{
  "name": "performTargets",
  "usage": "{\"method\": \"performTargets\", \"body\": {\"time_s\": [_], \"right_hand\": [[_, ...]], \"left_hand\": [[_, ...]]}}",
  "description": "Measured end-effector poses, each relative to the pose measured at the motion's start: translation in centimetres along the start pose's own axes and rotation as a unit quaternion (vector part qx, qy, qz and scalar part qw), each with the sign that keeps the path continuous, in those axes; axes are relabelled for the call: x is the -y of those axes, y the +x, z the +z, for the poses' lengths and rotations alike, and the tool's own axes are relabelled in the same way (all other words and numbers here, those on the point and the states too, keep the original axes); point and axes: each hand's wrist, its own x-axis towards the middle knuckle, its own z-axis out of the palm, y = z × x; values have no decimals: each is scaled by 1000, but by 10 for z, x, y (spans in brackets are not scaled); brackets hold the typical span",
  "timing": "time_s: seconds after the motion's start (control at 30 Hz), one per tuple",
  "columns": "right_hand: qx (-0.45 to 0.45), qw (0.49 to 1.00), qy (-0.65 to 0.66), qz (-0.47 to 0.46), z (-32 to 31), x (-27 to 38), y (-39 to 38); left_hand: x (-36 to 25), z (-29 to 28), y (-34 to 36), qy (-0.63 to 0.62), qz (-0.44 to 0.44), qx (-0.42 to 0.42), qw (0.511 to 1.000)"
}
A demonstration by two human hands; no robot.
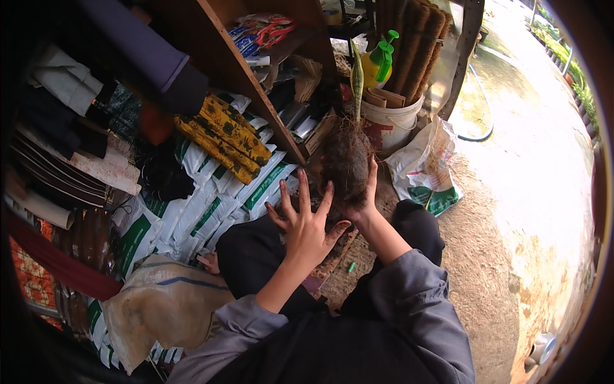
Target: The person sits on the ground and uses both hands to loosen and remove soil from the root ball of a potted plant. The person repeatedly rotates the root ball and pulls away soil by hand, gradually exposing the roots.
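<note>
A snake plant [357, 80] with one upright, pale-edged green leaf is lifted in front of me. Its dark, soil-caked root ball [345, 163] trails fine, stringy roots. From the right side and underneath, my right hand [363, 203] grips the root ball, its other fingers partly hidden behind. Just left of and below the ball, my left hand [306, 221] is open, fingers spread, holding nothing. Dirt darkens its fingertips. On the ground between my legs lies a small green object [351, 267], too small to name.
White-and-green sacks [201, 205] are stacked at left, a yellow patterned cloth [224, 141] on top. Behind the plant are a wooden shelf [249, 83], a white bucket [390, 125] and a yellow-green spray bottle [378, 61]. A torn sack [425, 166] lies right; a woven sack [160, 307] lies lower left.
</note>
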Motion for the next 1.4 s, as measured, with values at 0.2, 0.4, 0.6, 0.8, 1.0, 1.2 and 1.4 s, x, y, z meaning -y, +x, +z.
{"method": "performTargets", "body": {"time_s": [0.2, 0.4, 0.6, 0.8, 1.0, 1.2, 1.4], "right_hand": [[-51, 999, 7, 8, 6, -6, 3], [-46, 999, -13, -2, 5, -7, 4], [-46, 999, -24, -6, -6, -8, 9], [-73, 995, -64, -37, -1, -7, 6], [-68, 994, -69, -42, -2, -7, 3], [-13, 996, -64, -60, 10, -6, 7], [57, 998, -26, -27, 4, -4, 8]], "left_hand": [[-7, 3, -1, 20, 0, -12, 1000], [-10, 1, -4, 21, 3, -3, 1000], [-13, -1, 1, 52, 21, -4, 998], [-18, -1, 11, 42, 25, 2, 999], [-14, 3, 9, 23, 23, 22, 999], [-9, -2, 14, 7, 1, 2, 1000], [-9, -18, 8, -44, -5, -4, 999]]}}
